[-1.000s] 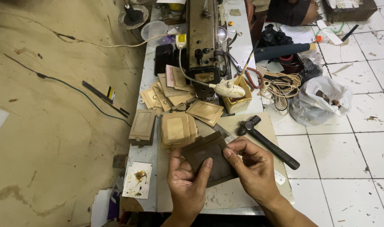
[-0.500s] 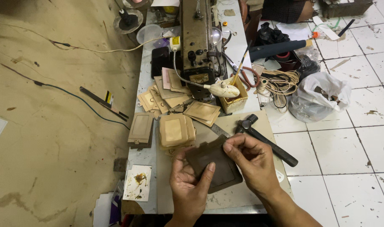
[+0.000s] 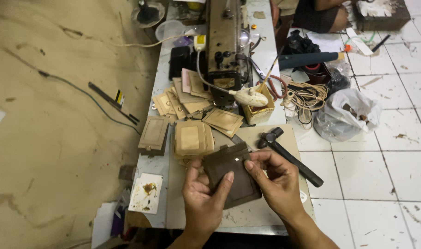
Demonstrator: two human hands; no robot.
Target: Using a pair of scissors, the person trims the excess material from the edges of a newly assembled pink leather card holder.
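Shifted slightly lower in the frame since the earlier picture, a dark brown leather card holder (image 3: 233,177) is gripped at lower centre by the left hand (image 3: 203,198) and pinched at its top by the right hand (image 3: 275,182), a black hammer (image 3: 289,154) lying just right.

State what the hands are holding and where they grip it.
Both hold one dark brown flat leather piece: the left hand grips its lower left edge, the right hand pinches its upper right edge.
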